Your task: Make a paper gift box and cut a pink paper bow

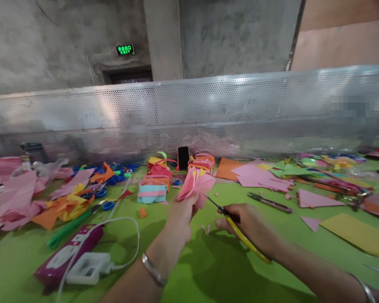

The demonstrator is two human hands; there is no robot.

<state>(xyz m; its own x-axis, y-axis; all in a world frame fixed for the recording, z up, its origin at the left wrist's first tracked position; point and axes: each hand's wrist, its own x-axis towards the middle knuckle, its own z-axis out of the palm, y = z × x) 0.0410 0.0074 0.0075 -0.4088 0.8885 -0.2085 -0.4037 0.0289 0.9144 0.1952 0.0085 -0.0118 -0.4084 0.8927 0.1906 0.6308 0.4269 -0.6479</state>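
Observation:
My left hand (185,208) is closed on a pink paper flower (196,185) with some yellow at its middle, held up over the green table (177,265). In my right hand (248,225) is a pair of scissors (240,233) with yellow handles. The blades point up and left, and their tips are at the flower's lower right edge; I cannot tell whether they touch the paper. Small pink paper scraps (206,229) lie below. Just behind the flower is a folded light blue paper piece with a pink band (151,194).
A purple power strip (71,256) with a white charger (90,268) and cable lies front left. Coloured paper heaps (15,198) fill the left. A phone (183,158) leans at the back. A utility knife (270,202), pink sheets (259,174) and a yellow sheet (358,233) lie right.

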